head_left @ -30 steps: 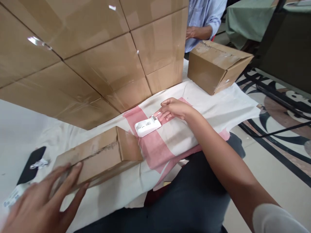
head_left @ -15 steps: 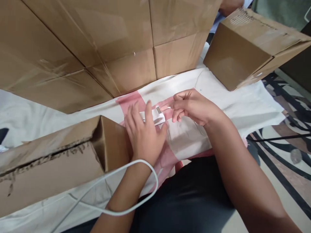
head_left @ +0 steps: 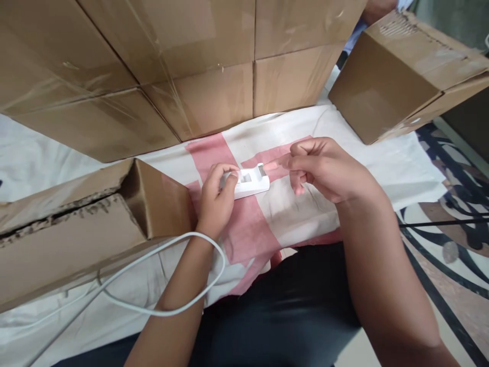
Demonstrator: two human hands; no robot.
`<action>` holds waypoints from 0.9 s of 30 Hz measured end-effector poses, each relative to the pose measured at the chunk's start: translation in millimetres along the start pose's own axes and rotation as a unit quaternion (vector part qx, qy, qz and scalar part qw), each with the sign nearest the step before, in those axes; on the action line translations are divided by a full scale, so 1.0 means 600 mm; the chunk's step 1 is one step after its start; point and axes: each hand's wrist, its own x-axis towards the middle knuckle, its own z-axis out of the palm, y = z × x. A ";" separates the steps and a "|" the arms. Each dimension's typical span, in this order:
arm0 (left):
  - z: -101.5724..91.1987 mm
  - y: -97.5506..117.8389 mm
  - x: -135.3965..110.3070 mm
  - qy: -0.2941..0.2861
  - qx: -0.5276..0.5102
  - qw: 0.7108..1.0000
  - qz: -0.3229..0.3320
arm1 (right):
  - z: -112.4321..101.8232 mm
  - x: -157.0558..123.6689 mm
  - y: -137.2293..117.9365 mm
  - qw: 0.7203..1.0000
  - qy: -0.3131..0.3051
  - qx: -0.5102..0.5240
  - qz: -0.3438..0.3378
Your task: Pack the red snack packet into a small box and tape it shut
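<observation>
A small white tape dispenser (head_left: 252, 187), with a metal strip at its right end, lies on the pink and white cloth (head_left: 290, 214). My left hand (head_left: 219, 191) is closed around its left end, thumb and fingers on top. From the right, my right hand (head_left: 324, 168) reaches toward it with the index finger stretched out and its tip at the metal strip. The other fingers are loosely curled. Whether any tape sticks to that fingertip is too small to tell. A pale cable (head_left: 183, 308) loops over my left forearm.
Taped cardboard boxes (head_left: 214, 102) are stacked behind the dispenser. An open-flapped cardboard box (head_left: 69, 244) sits close on the left, another box (head_left: 385, 81) at the back right. Part of another person's arm (head_left: 378, 9) shows behind it. A black cord (head_left: 443, 223) crosses the patterned floor.
My left hand has gone from spread fingers over the dispenser to a closed hold on its left end. My right index finger has straightened toward the metal strip. The view has shifted slightly.
</observation>
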 end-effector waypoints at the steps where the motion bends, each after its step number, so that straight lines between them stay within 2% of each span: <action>1: 0.001 0.001 0.000 0.000 -0.007 1.000 -0.004 | -0.001 0.003 0.002 1.000 -0.001 0.000 0.005; 10: -0.001 -0.004 -0.004 0.011 -0.046 0.998 -0.032 | -0.003 0.025 0.018 0.999 -0.032 0.032 0.030; 22: -0.004 -0.012 -0.007 0.001 -0.056 0.998 -0.004 | -0.010 0.029 0.014 0.998 0.004 0.051 0.026; 27: -0.003 -0.013 -0.009 0.006 -0.053 0.999 0.005 | -0.016 0.036 0.026 1.000 0.012 0.011 0.006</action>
